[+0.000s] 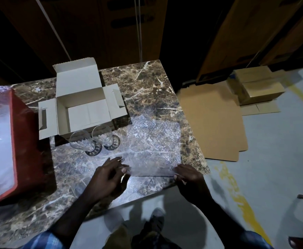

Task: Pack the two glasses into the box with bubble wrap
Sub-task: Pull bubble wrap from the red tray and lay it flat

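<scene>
At the far left, a red crate (28, 141) holding more plastic wrap is sitting on the marble table (156, 83). Just beside it the box (80, 108) is standing open and empty, with its flaps spread outward. The two glasses (93, 141) are standing upright in front of the box, close together, near the sheet's left edge.

Your left hand (105, 178) is pinching the near left corner of the bubble wrap sheet (152, 146) between thumb and fingers. Your right hand (188, 178) is pinching the near right corner the same way. The sheet is lying flat on the table, to the right of the glasses.

Risks from here:
- The sheet is reaching the table's right edge; pulling it further could probably let it slide off.
- Dragging the sheet leftward could tip the glasses, since both are standing on narrow bases.
- The glasses are clear and the light is dim, so misjudging a reach is likely.

The table surface is polished and patterned, hiding the transparent sheet's edges. To the right, flattened cardboard (211, 126) and stacked cartons (258, 85) are lying on a pale floor (276, 159).
</scene>
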{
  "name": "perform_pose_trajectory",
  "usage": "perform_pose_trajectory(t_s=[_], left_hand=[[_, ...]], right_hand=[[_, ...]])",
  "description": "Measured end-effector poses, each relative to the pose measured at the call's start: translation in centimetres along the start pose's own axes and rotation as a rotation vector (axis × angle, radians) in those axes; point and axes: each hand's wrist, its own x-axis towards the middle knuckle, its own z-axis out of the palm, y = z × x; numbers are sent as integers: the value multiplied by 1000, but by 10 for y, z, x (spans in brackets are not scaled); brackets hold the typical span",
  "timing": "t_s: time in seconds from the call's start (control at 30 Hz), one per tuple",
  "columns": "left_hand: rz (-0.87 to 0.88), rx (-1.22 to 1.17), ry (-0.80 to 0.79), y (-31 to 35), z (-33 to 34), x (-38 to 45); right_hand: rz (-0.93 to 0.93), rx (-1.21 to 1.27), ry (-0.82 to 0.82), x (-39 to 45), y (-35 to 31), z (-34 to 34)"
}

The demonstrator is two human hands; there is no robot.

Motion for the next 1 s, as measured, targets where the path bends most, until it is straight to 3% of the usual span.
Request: perform_pose_trajectory(t_s=[0.1, 0.23, 0.33, 0.47, 0.73, 1.0], left_hand=[[-34, -25, -38, 3, 0, 0], [-121, -73, -40, 3, -3, 0], [-167, -220, 24, 10, 0, 7], [-243, -255, 157, 14, 11, 22], [-270, -36, 432, 6, 40, 48], [-259, 185, 436, 10, 57, 61]], right_hand=[[144, 96, -48, 3, 2, -3], [620, 550, -113, 14, -2, -5], [689, 676, -93, 25, 1, -3], [772, 618, -75, 53, -6, -1], [641, 301, -47, 91, -12, 10], [663, 49, -148, 104, -4, 19]])
